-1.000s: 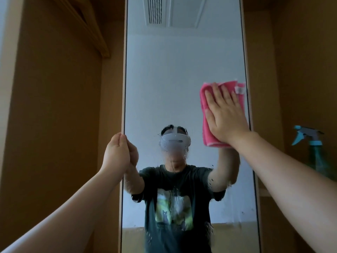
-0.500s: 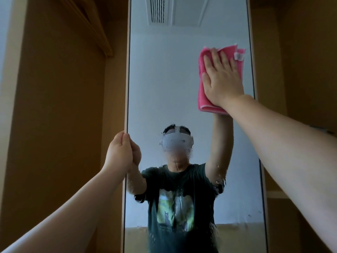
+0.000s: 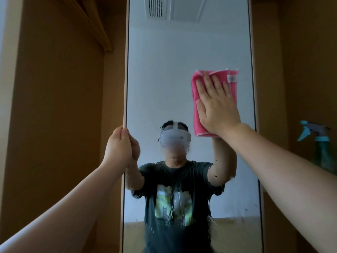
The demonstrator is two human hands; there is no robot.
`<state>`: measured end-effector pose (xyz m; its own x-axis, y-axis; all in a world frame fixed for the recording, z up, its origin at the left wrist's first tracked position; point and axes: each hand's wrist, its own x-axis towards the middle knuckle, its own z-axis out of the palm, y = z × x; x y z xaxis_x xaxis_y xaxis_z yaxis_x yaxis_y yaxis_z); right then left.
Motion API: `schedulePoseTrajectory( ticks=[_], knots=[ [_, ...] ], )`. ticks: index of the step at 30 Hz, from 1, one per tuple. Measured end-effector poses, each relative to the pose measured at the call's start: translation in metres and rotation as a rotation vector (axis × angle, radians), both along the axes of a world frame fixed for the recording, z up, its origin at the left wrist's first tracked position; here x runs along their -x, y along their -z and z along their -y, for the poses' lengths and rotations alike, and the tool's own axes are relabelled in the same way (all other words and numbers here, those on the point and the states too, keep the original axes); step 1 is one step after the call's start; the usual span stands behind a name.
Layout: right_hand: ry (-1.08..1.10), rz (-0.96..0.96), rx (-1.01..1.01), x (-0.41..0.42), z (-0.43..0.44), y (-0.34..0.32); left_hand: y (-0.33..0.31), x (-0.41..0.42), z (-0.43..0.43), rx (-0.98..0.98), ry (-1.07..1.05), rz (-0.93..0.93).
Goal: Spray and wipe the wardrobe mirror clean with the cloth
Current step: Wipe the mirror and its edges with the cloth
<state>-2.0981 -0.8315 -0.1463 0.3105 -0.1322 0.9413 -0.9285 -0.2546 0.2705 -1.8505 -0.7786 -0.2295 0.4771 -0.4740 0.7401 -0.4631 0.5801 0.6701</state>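
The tall wardrobe mirror [image 3: 164, 84] fills the middle of the view, with wet spray streaks and droplets over its lower half. My right hand [image 3: 216, 106] lies flat, fingers spread, pressing a folded pink cloth [image 3: 197, 117] against the glass near the mirror's right edge, at about mid height. My left hand [image 3: 119, 146] grips the mirror's left edge, fingers curled round the frame. A teal spray bottle [image 3: 318, 141] with a grey trigger stands at the far right, partly hidden behind my right forearm.
Brown wardrobe panels flank the mirror: a deep compartment [image 3: 58, 106] on the left with a wooden rail [image 3: 94, 26] high up, and shelving [image 3: 295, 70] on the right where the bottle stands.
My right hand has slid the cloth back down the glass from high on the mirror to mid height, uncovering the spray bottle. My left hand has kept its grip on the edge.
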Motion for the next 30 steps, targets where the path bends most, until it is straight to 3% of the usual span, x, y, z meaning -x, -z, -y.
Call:
schedulePoseTrajectory(
  ticks=[4, 7, 11, 18, 30],
  knots=[
    [-0.007, -0.056, 0.011, -0.005, 0.001, 0.043, -0.001, -0.001, 0.003, 0.039, -0.078, -0.025],
    [0.004, -0.110, 0.004, -0.009, 0.001, 0.076, 0.000, -0.001, 0.003, 0.002, 0.024, -0.047],
    [-0.030, -0.158, 0.007, -0.012, -0.001, 0.105, -0.001, 0.001, 0.003, 0.060, -0.111, -0.041],
    [-0.041, -0.165, 0.001, -0.012, -0.005, 0.105, -0.002, 0.007, 0.004, 0.124, -0.052, -0.116],
    [-0.054, -0.223, 0.032, -0.012, -0.005, 0.073, 0.001, -0.004, 0.002, 0.040, -0.097, 0.014]
  ],
)
